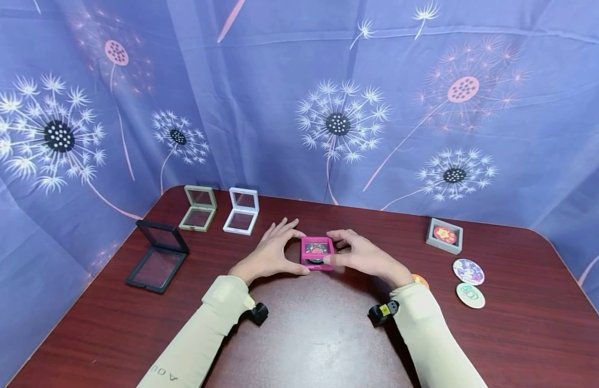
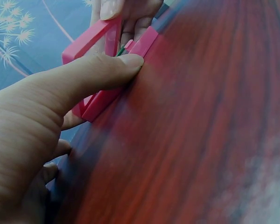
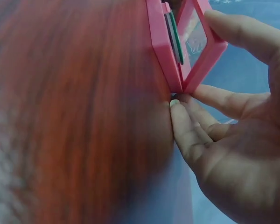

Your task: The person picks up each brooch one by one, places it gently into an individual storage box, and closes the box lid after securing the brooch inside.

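A pink display case point(image 1: 317, 239) stands on the table between both hands, its windowed lid part-way raised. Inside lies a round badge point(image 3: 175, 39) with a green edge, seen through the lid in the head view. My left hand point(image 1: 267, 253) grips the case from the left side, with its thumb on the front edge of the base point(image 2: 102, 105). From the right, my right hand point(image 1: 369, 258) holds the lid point(image 3: 207, 65), thumb on its front edge and a finger near the hinge side. The other fingers of the right hand are bent beneath.
At the left stand open cases: black point(image 1: 156, 267), olive green point(image 1: 197, 209) and white point(image 1: 241, 213). To the right are a grey case point(image 1: 445, 247) with a red badge, a purple-and-white badge point(image 1: 468, 271), a mint badge point(image 1: 471, 296) and an orange badge point(image 1: 420, 280) partly behind the right wrist.
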A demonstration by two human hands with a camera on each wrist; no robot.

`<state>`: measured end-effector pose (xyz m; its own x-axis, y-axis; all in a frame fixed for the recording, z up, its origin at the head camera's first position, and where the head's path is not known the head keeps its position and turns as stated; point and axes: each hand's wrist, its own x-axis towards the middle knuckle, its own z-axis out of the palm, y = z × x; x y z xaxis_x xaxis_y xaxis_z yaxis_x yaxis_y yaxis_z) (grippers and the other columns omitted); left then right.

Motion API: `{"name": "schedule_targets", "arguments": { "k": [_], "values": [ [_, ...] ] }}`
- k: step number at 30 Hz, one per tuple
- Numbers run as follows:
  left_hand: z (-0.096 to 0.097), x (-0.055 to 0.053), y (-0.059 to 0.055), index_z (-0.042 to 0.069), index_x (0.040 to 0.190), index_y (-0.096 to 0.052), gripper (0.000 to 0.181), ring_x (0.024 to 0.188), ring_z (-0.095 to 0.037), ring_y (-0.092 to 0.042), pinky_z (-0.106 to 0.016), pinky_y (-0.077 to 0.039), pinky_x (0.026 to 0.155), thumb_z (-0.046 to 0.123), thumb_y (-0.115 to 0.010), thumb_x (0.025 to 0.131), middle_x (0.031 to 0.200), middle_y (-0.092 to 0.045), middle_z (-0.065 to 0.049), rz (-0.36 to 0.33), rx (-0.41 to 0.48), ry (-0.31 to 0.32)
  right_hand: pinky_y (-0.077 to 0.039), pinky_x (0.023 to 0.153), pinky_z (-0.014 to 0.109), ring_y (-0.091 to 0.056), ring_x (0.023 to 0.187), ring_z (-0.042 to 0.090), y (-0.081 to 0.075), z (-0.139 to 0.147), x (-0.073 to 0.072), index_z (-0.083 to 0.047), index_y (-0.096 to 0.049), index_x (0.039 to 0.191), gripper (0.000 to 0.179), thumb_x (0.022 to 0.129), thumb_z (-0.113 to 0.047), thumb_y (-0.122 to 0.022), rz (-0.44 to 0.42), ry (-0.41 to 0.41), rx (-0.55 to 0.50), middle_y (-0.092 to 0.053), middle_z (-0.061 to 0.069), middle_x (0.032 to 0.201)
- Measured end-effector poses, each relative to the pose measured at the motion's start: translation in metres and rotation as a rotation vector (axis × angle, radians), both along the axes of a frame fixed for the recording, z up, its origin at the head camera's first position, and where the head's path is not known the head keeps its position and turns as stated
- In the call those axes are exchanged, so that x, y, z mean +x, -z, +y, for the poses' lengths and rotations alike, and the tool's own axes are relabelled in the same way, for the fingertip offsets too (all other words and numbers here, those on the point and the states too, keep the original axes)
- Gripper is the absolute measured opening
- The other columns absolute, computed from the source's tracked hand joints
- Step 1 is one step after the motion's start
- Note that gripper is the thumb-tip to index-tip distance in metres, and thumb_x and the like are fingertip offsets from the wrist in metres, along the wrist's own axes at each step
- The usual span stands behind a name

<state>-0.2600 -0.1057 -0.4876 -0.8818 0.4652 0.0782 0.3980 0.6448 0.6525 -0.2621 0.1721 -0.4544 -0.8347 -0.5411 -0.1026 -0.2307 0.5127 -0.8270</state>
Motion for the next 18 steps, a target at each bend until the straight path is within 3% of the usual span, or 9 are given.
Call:
{"name": "schedule_targets", "arguments": {
  "k": [10, 18],
  "values": [
    [0.0001, 0.0001, -0.0019, 0.015, 0.139, -0.063, 0.080, 0.162, -0.033, -0.007, -0.051, 0.001, 0.130, 0.047, -0.096, 0.073, 0.173, -0.027, -0.013, 0.004, -0.007, 0.006, -0.050, 0.101, 0.046, -0.054, 0.125, 0.034, 0.0031, 0.0015, -0.0016, -0.004, -0.053, 0.150, 0.073, 0.090, -0.033, -0.083, 0.011, -0.005, 0.003, -0.055, 0.015, 0.136],
    [-0.0003, 0.0000, -0.0027, 0.018, 0.138, -0.064, 0.072, 0.163, -0.032, -0.006, -0.053, 0.003, 0.129, 0.052, -0.089, 0.080, 0.173, -0.026, -0.013, -0.025, -0.006, 0.000, -0.049, 0.101, 0.047, -0.053, 0.124, 0.033, 0.0037, -0.0021, -0.0009, -0.005, -0.055, 0.146, 0.072, 0.085, -0.028, -0.087, 0.025, 0.011, 0.025, -0.054, 0.015, 0.134]
  ]
}}
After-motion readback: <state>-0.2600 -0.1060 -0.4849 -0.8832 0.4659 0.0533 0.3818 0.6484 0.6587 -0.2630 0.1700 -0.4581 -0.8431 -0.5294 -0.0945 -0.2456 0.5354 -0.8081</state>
